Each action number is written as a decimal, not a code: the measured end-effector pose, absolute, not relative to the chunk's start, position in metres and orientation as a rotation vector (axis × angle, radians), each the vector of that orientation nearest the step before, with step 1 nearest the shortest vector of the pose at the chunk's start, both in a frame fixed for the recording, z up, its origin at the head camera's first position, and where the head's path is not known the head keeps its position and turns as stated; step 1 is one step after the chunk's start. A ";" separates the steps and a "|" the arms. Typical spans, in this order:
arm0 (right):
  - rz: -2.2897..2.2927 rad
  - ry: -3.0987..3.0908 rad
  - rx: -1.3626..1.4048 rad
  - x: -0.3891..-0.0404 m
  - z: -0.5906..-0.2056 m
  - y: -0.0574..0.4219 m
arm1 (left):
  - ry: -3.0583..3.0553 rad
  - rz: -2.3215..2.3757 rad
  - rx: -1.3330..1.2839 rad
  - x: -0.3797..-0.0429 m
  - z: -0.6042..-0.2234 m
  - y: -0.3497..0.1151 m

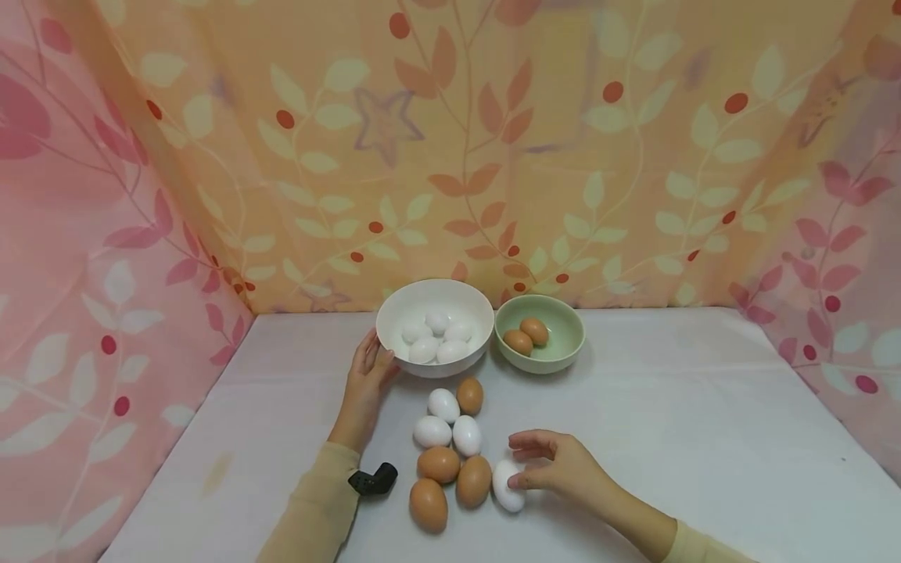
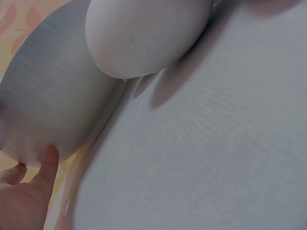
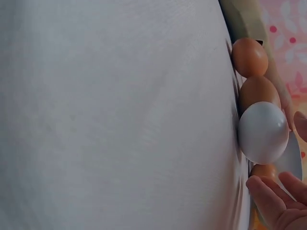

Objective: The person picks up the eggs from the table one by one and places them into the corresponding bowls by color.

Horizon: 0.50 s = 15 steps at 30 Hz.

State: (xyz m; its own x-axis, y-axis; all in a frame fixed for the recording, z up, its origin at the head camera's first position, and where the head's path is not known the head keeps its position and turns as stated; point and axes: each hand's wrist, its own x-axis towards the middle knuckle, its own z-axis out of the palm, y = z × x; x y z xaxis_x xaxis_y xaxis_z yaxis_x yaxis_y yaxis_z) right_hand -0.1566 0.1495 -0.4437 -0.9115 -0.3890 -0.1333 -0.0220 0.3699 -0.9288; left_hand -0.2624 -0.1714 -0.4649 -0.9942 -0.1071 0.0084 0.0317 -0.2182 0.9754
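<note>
My left hand [image 1: 362,391] rests its fingertips against the outer left side of a white bowl [image 1: 436,293], which holds several white eggs [image 1: 423,349]. In the left wrist view, a finger and the thumb touch the bowl's outer wall. My right hand [image 1: 563,465] is spread around a loose white egg [image 1: 507,491] on the table. A gap shows between fingers and egg in the right wrist view, with the egg [image 3: 264,133] untouched. Beside it lie several brown eggs [image 1: 474,482] and a few other white eggs [image 1: 432,432].
A pale green bowl [image 1: 563,336] with two brown eggs [image 1: 534,331] stands touching or nearly touching the white bowl's right side. A black wrist device [image 1: 373,479] is on the left sleeve. Patterned cloth [image 1: 450,156] hangs behind and at both sides of the white-covered table [image 1: 669,407].
</note>
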 end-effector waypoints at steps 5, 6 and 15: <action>-1.541 2.288 -0.404 -0.154 -0.445 0.152 | -1.888 -2.399 0.099 -0.265 -0.466 -0.171; -1.541 2.283 -0.411 -0.153 -0.445 0.153 | -1.891 -2.399 0.103 -0.265 -0.465 -0.171; -1.524 2.281 -0.443 -0.150 -0.447 0.150 | -1.933 -2.370 0.116 -0.263 -0.465 -0.171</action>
